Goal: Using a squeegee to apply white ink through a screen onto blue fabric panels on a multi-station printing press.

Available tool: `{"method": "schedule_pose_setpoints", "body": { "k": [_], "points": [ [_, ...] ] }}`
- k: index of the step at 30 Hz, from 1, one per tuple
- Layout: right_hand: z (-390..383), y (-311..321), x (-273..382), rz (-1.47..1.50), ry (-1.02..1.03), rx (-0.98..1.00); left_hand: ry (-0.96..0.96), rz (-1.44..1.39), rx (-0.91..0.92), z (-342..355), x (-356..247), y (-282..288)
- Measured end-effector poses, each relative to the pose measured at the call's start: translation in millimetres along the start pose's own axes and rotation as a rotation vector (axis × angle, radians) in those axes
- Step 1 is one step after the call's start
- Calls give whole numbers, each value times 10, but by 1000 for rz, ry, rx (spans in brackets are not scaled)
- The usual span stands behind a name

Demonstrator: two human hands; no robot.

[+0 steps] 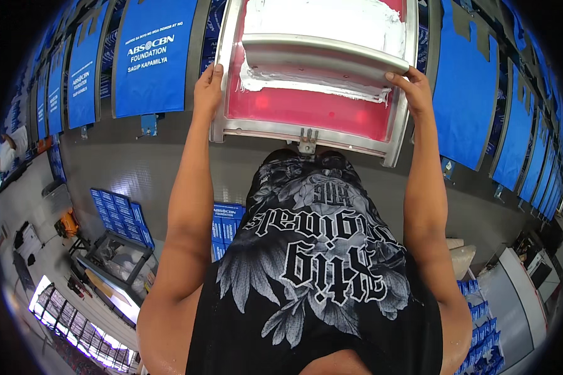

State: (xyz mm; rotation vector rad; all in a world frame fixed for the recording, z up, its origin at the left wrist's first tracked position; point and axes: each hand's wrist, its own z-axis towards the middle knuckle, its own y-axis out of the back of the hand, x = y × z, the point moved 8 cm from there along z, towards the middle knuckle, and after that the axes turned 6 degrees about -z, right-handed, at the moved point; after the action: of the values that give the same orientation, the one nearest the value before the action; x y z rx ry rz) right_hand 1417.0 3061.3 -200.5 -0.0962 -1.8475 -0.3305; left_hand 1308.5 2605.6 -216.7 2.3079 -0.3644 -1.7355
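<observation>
The squeegee [322, 55] lies crosswise over the frame [263, 132]; the right grip [414, 92] holds its right end, the left grip [207, 91] holds the frame's left edge.

Smooth metal squeegee [325, 55] and shiny metal frame [350, 143]
</observation>
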Motion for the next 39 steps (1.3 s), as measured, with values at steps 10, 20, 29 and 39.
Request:
{"method": "schedule_pose_setpoints", "body": {
  "k": [10,20,29,39],
  "points": [
    [17,-21,-83,-55,-29,5,-85,15,61,45,55,-59],
    [-769,-770,580,-1304,184,157,-721,973,577,-708,-1313,-850],
    [765,-497,975,-1351,493,-113,-959,799,232,646,-1778,-1349],
    [-823,-740,627,-1128,316,165,-708,784,343,-931,-1050,-785]
  ]
}}
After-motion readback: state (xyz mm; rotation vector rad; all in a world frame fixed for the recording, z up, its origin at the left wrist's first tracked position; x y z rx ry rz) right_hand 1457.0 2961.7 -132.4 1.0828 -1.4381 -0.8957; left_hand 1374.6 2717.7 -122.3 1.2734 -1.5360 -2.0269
